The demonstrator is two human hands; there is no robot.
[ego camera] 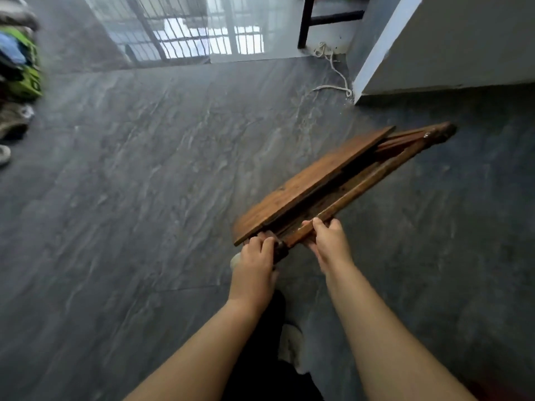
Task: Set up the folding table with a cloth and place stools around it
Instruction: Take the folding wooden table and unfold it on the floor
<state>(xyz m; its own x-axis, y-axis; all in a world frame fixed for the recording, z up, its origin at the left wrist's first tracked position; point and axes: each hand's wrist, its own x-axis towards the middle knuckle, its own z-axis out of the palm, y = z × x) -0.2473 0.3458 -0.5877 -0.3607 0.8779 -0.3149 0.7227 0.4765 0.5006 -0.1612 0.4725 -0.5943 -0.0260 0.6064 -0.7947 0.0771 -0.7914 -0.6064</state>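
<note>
A brown wooden folding table (pixel 312 180) is folded flat and held above the dark floor, right of centre, its long side running up to the right. My left hand (pixel 256 263) grips its near corner, at the end of the frame. My right hand (pixel 330 241) is closed around a wooden leg bar along the table's right side. The legs lie folded against the top. No cloth and no stool can be told in view.
A grey wall corner (pixel 376 68) stands at the upper right with a white cord (pixel 333 68) at its foot. A dark furniture leg (pixel 305 21) rises at the top. Blurred colourful items (pixel 20 62) lie at the left edge. Dark stone floor (pixel 144 183) spreads left.
</note>
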